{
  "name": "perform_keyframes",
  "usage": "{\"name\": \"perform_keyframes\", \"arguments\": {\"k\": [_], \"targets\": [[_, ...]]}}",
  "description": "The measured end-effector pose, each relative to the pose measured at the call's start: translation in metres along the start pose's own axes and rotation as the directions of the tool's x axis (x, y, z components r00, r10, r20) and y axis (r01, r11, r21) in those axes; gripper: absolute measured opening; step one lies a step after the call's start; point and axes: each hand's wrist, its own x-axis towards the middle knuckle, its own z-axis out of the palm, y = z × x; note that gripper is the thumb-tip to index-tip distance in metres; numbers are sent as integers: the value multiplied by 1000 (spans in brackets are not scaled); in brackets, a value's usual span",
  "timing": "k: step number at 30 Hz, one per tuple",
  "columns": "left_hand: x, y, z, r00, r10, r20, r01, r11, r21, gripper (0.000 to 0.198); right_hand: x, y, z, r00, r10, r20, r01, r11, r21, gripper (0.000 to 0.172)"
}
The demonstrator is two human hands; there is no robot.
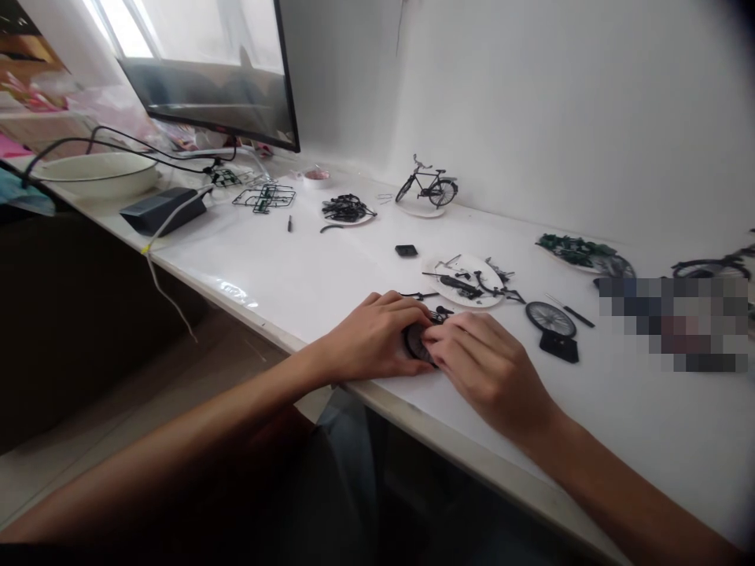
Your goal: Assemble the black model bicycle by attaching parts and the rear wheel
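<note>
Both my hands meet over a small black model bicycle wheel [416, 343] just in from the white tabletop's front edge. My left hand [371, 336] grips its left side, and my right hand [480, 369] pinches it from the right, hiding much of it. To the right lie a spoked model wheel [550, 319] and a black angular piece [558, 347]. Just beyond my hands, a white plate [465, 271] holds black bicycle parts. A finished miniature black bicycle [428, 186] stands farther back.
A plate of black parts [347, 210], green parts on sprues [263, 198], and a plate of green pieces [575, 251] lie along the wall. A monitor [209, 79], white basin [97, 173], and black box [163, 211] stand at the back left. Something pixelated covers the right.
</note>
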Motion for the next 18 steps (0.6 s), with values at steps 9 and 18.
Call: {"name": "perform_keyframes", "arguments": {"k": [9, 18], "targets": [[0, 0, 2, 1000, -2, 0, 2, 1000, 25, 38, 15, 1, 1, 984, -154, 85, 163, 980, -114, 25], [-4, -4, -2, 1000, 21, -7, -21, 999, -42, 47, -11, 8, -12, 982, 160, 99, -180, 952, 250, 11]]}}
